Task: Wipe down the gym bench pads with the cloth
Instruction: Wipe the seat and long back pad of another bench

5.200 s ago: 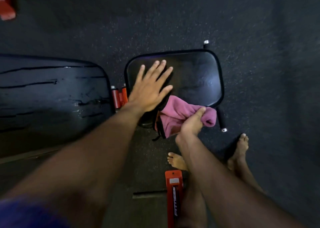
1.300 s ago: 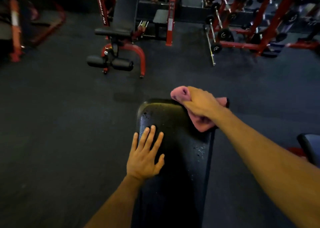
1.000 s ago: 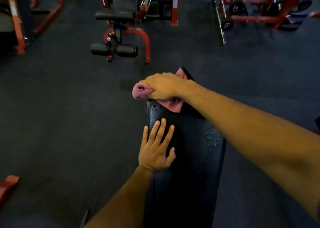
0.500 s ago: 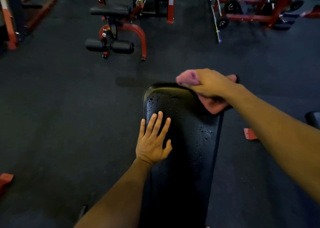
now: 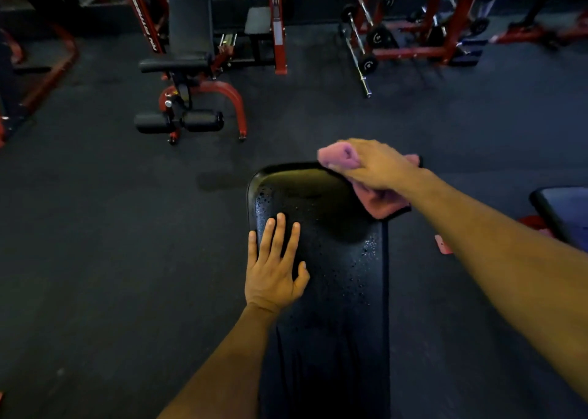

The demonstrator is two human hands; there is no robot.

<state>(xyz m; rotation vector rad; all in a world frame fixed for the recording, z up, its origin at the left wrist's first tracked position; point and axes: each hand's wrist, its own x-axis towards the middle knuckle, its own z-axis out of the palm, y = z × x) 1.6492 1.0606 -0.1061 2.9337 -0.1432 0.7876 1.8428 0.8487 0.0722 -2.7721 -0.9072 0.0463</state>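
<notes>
A long black bench pad runs away from me, with water droplets along its left edge and right side. My left hand lies flat on the pad's left side, fingers straight. My right hand grips a bunched pink cloth at the pad's far right corner. One end of the cloth sticks out past my knuckles and the rest hangs under my palm against the pad.
A second black pad shows at the right edge, with a red part beside it. Across the dark rubber floor stand a red-framed bench with roller pads and a red rack with barbells.
One second ago my right hand held the cloth at the pad's far left corner. It has swept right to the far right corner. My left hand stayed flat on the pad.
</notes>
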